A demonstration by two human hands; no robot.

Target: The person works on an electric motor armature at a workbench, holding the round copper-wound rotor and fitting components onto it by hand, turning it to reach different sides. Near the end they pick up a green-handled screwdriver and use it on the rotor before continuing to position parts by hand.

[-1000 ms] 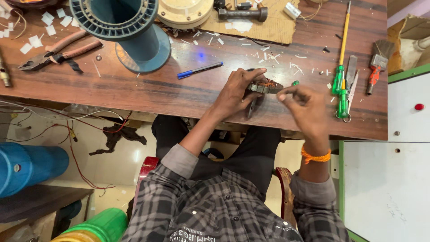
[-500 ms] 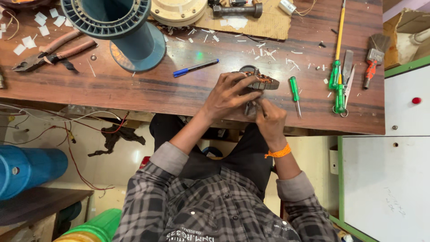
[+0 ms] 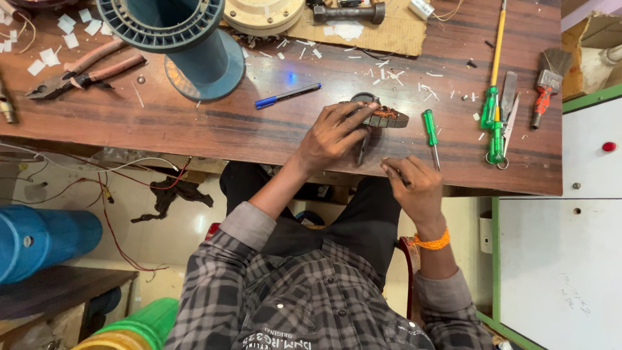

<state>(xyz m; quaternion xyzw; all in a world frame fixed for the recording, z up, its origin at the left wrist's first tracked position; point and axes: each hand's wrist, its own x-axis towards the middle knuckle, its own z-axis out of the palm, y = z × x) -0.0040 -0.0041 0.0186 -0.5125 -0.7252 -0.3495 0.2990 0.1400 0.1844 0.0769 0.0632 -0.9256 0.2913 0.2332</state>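
At the far left of the wooden surface (image 3: 194, 129) lie red-handled pliers (image 3: 78, 71) among white paper scraps (image 3: 65, 26). Next to them a large blue-grey spool (image 3: 188, 45) rests on its side, and a round cream part (image 3: 262, 13) sits at the top edge. A blue pen (image 3: 287, 95) lies just beyond the spool's flange. Near the middle front, the left hand (image 3: 330, 133) holds a small motor stator with copper windings (image 3: 385, 116) against the surface; its fingers (image 3: 356, 115) are curled around the stator's near side, gripping it. A thin dark tool (image 3: 361, 150) shows under this hand, though how it is held cannot be told. The right hand (image 3: 414, 188) hovers at the front edge, apart from the stator, fingers bent loosely inward; whether they pinch anything cannot be told. An orange band (image 3: 431, 242) circles its wrist. A small green-handled screwdriver (image 3: 431, 133) lies just beside the stator, then a long yellow-shafted screwdriver (image 3: 495, 71) and a paintbrush (image 3: 547, 84) further right.
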